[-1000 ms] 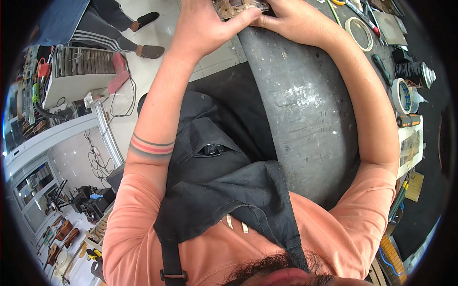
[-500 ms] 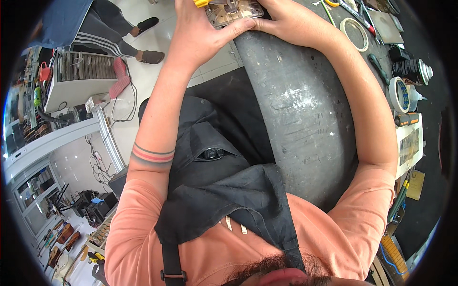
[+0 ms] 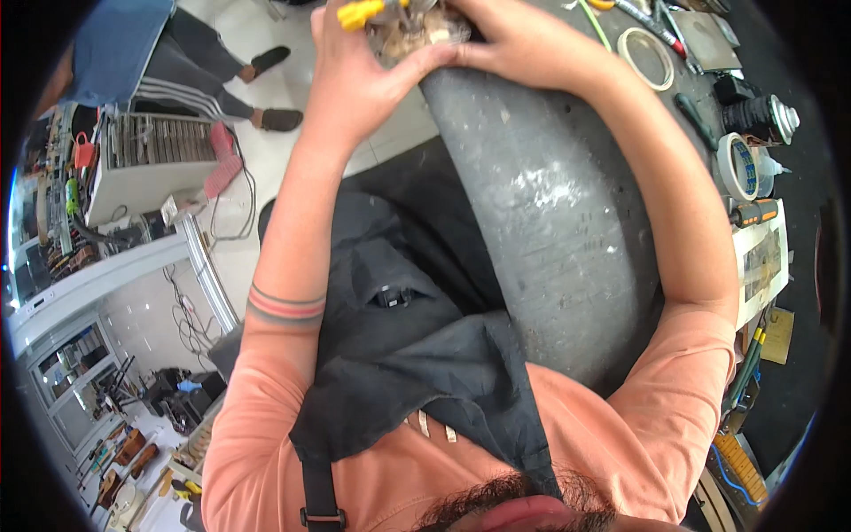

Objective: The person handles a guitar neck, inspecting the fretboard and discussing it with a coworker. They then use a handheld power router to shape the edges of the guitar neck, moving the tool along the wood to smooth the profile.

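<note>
At the top edge of the view, a clear plastic box (image 3: 410, 39) with small tan and brown pieces showing through it is held between my two hands. My left hand (image 3: 359, 93) grips its left side, the thumb along the near edge. My right hand (image 3: 523, 55) closes on the right side, and its thumb meets the left thumb there. A bright yellow piece (image 3: 359, 13) sticks out at the box's upper left; its kind is unclear. The far part of the box and most fingertips are cut off or hidden, and the box is somewhat blurred.
Under my right arm lies a dark, scuffed worktop (image 3: 550, 186). Tape rolls (image 3: 645, 58), an orange-and-black handled tool (image 3: 754, 213) and a spray can (image 3: 771, 120) stand to the right. Another person's legs (image 3: 191, 71) are at upper left, beside a white cabinet (image 3: 142, 173).
Both hands have shifted slightly left with the box, which has tilted. The yellow piece has moved left and down, showing more of itself.
</note>
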